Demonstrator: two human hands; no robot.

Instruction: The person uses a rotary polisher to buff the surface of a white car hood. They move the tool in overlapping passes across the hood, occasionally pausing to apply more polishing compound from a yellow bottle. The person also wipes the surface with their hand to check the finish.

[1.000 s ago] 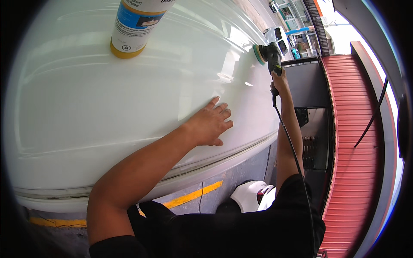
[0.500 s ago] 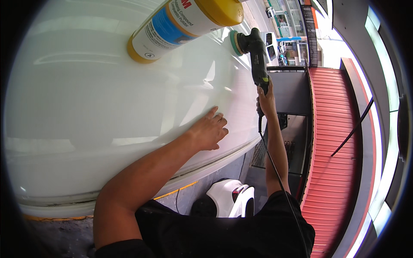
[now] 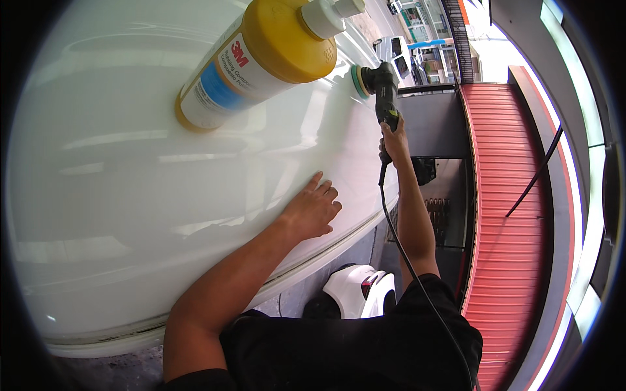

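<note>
Under my left hand [image 3: 313, 208] lies a glossy white vehicle panel [image 3: 143, 202]; the fingers are spread and rest on it, holding nothing. My right hand [image 3: 394, 140] is wrapped round the grip of a black electric polisher [image 3: 386, 91]. The polisher's round green and yellow pad [image 3: 359, 81] is up against the far right part of the panel. From the grip a black cord [image 3: 405, 254] runs down past my right arm. A yellow bottle of rubbing compound [image 3: 254, 62] with a white cap stands on the panel, beyond my left hand.
Along the panel's near side runs a seam and edge [image 3: 287, 270]. A white car [image 3: 355, 290] is parked below it. To the right is a red corrugated roof [image 3: 508, 215]; a street with a white vehicle [image 3: 391, 49] shows at the top right.
The view has shifted, so the bottle shows more fully, cap included, and lower. The polisher appears slightly lower and further left, still in my right hand. My left hand stays on the panel.
</note>
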